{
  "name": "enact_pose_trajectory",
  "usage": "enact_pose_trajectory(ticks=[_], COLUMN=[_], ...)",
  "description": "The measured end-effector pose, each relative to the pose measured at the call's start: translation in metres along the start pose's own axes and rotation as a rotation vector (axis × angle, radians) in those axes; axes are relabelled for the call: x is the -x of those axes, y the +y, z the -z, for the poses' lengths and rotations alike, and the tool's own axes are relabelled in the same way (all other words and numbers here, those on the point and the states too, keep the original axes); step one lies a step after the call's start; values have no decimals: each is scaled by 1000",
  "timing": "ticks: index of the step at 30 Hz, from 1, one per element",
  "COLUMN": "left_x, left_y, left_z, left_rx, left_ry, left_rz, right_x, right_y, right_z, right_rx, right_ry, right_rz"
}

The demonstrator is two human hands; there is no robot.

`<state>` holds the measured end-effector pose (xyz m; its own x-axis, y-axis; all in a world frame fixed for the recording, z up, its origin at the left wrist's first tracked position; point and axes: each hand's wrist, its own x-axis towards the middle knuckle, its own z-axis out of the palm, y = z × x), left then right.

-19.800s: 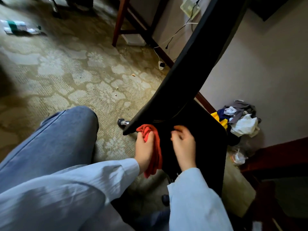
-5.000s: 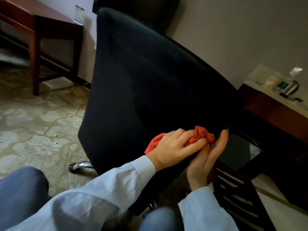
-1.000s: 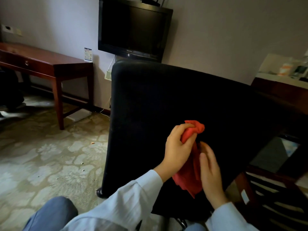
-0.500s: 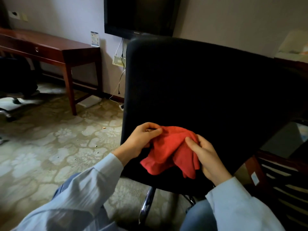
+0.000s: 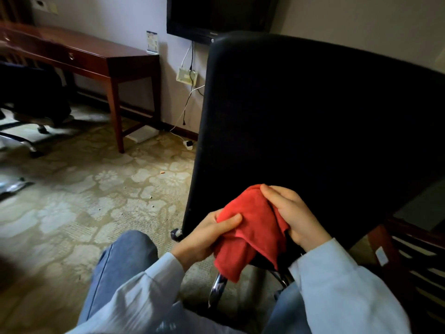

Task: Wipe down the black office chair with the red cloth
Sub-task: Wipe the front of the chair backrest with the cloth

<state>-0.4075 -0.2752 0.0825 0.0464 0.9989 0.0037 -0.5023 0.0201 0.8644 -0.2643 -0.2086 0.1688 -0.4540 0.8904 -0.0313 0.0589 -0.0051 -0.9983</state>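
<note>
The black office chair (image 5: 301, 121) stands right in front of me, its broad dark backrest filling the right half of the view. Between both hands, low in front of the backrest, hangs the red cloth (image 5: 252, 232), bunched and folded. My left hand (image 5: 207, 237) grips its left edge, thumb on top. My right hand (image 5: 291, 213) holds its upper right part with curled fingers. A chrome leg (image 5: 218, 289) of the chair base shows below the cloth.
A dark wooden desk (image 5: 96, 61) stands at the back left, another chair (image 5: 31, 102) beside it. A black television (image 5: 216, 15) hangs on the wall, cables trailing to the patterned carpet (image 5: 84, 201). Dark wooden furniture (image 5: 414, 256) sits at the right edge.
One second ago my left hand held the cloth up against the backrest. Both hands have since brought it down and are handling it between them, folded over and clear of the backrest.
</note>
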Motion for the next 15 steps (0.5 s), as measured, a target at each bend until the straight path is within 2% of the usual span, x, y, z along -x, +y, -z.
enact_pose_trajectory(ticks=[3,6,8,10,12,15], left_x=[-2,-4,-5,-7,-16,-24], left_y=[4,11,20,30,40,67], left_z=[1,-6,-13,-16,-7,9], left_rx=[257,559,627,601,537,237], left_ry=[163,194,193,271,414,621], left_rz=[-84,-102,-120,-169,-330,-611], right_x=[-7,-15,-19,-22,-25,-24], right_y=[9,30,44,50,47,40], right_z=[-5,-25,-37,-42,-41,-34], right_rx=[62,169,303,415,496,542], right_ry=[67,94,112,143,156,158], right_rz=[26,59,139,224,296,373])
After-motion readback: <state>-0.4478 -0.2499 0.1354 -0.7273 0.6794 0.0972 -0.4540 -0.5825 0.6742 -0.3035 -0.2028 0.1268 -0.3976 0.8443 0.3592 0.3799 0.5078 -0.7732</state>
